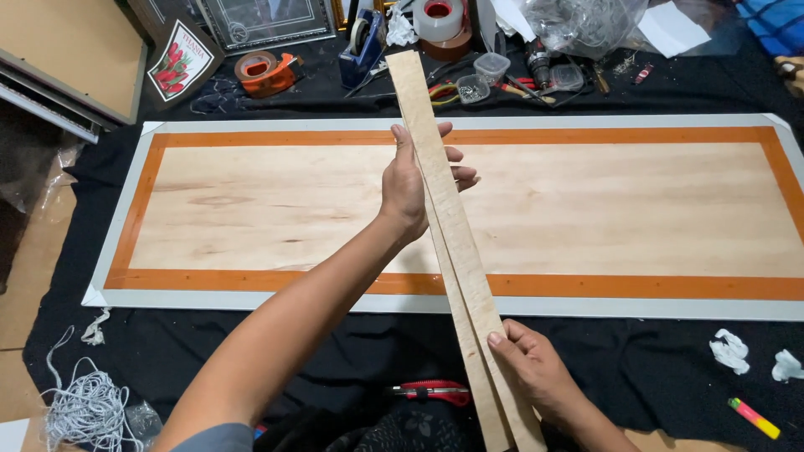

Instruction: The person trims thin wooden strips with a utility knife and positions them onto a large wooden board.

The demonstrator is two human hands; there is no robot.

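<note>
over black cloth, wooden strips (444, 209) span left hand (410, 188) to right hand (528, 364).

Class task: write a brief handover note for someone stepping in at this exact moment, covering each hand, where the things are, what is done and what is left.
Left hand: grips the upper part of two long pale wooden strips, held together above the board.
Right hand: holds the strips' near end.
Large wooden board with orange border lies flat on the black cloth.
Red-handled cutter lies near the person; tape rolls at the far edge.
Done: strips picked up.
Left: strips not yet laid down.
</note>
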